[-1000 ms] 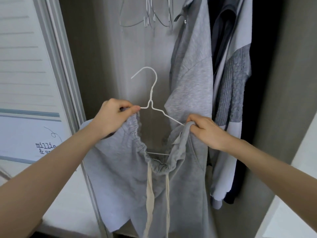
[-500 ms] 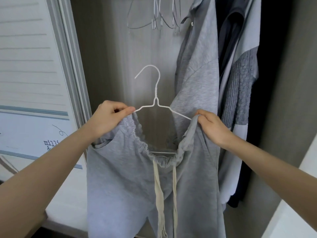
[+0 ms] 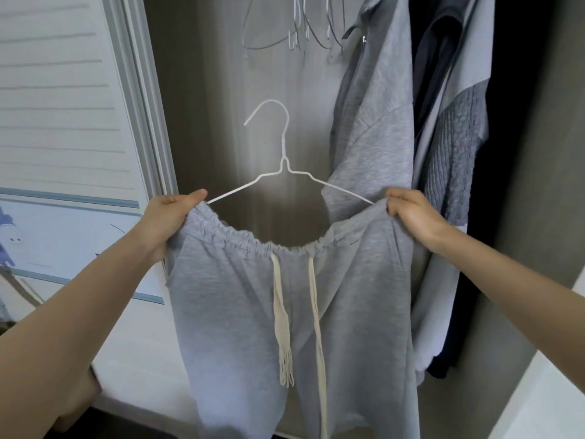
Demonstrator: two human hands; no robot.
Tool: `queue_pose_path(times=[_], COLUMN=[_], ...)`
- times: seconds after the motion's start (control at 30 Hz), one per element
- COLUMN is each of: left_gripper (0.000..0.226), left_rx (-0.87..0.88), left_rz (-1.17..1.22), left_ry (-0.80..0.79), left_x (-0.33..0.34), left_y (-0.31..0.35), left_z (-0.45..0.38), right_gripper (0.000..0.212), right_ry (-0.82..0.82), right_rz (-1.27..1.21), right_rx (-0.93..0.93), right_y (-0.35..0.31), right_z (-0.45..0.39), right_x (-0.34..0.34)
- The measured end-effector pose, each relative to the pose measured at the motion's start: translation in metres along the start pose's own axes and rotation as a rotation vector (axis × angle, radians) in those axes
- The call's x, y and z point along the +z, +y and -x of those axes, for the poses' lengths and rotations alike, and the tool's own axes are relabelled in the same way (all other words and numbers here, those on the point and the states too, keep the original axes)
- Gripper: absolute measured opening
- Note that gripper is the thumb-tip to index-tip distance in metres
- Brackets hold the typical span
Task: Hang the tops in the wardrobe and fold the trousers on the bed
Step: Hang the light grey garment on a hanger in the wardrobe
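Note:
Grey sweat trousers [image 3: 240, 305] with a cream drawstring [image 3: 281, 312] hang from a white wire hanger [image 3: 285, 147], held up in front of the open wardrobe. My left hand [image 3: 171, 217] grips the left end of the elastic waistband together with the hanger's left arm. My right hand [image 3: 411, 213] grips the right end of the waistband at the hanger's right arm. The waistband is stretched wide between both hands. The hanger's hook points up and is free of the rail.
Empty wire hangers [image 3: 300, 30] dangle at the top of the wardrobe. A grey hooded top [image 3: 376, 122], a grey knit-panelled top [image 3: 456, 153] and dark garments [image 3: 512, 153] hang on the right. The white sliding door [image 3: 63, 122] stands on the left.
Both hands have moved apart, pulling the bunched waistband out wide and flat along the hanger. The trousers now hang straighter.

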State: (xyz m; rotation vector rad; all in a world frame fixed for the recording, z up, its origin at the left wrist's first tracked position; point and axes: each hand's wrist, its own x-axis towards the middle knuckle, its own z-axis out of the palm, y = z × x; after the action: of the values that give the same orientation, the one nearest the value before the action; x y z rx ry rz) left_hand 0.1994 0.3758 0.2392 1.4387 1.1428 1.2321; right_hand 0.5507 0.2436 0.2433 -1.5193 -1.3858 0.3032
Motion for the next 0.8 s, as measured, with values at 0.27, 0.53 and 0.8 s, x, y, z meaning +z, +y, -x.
queue_pose_path(times=[0.27, 0.53, 0.8], left_gripper=[0.031, 0.026, 0.04], left_rx=[-0.073, 0.023, 0.417], left_rz=[0.099, -0.031, -0.475], left_ry=[-0.021, -0.103, -0.298], left_x=[-0.012, -0.013, -0.006], left_y=[-0.001, 0.005, 0.01], left_z=[0.004, 0.013, 0.039], right_gripper=[0.016, 0.021, 0.027], right_ry=[-0.025, -0.092, -0.064], right_rz=[0.209, 0.563, 0.446], right_rx=[-0.14, -0.429, -0.445], right_y=[-0.005, -0.025, -0.029], right_z=[-0.008, -0.01, -0.014], right_x=[-0.002, 0.019, 0.052])
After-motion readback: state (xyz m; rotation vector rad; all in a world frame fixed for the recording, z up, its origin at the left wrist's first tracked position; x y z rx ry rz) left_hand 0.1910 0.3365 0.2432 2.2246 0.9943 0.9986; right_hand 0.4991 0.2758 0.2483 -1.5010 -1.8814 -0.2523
